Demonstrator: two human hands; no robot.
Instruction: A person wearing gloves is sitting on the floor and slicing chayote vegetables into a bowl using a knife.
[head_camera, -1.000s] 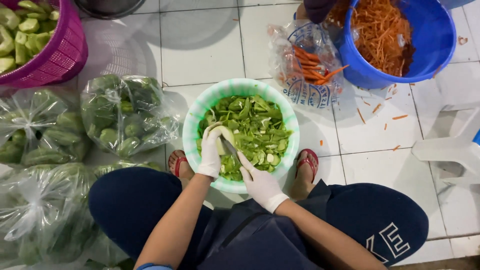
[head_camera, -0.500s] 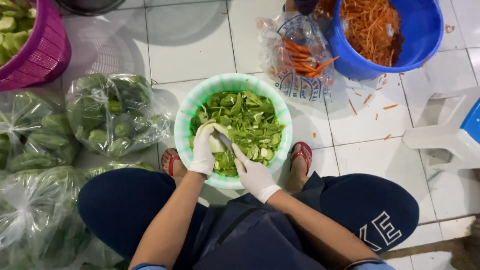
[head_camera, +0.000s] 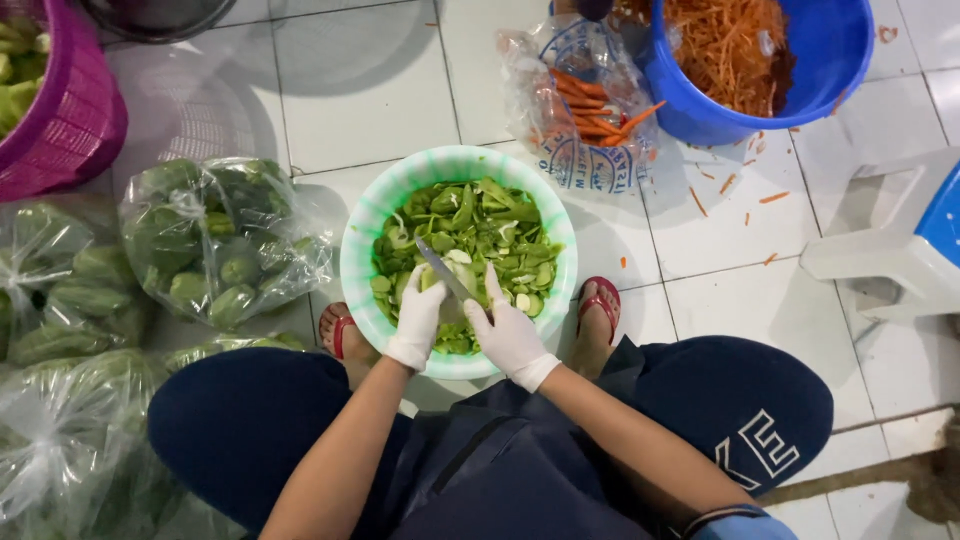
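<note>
Both gloved hands have shifted slightly lower over the pale green bowl at frame centre. Left hand curls its fingers around a pale green vegetable piece; right hand grips a knife, blade angled toward upper left over 1 heap of cut greens.

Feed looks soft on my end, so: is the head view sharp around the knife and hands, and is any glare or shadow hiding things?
Head view: even light, the left hand, right hand and knife over the green bowl read clearly; white glare on the clear bags of green vegetables; soft shadows on the floor tiles; edges slightly bowed.
</note>
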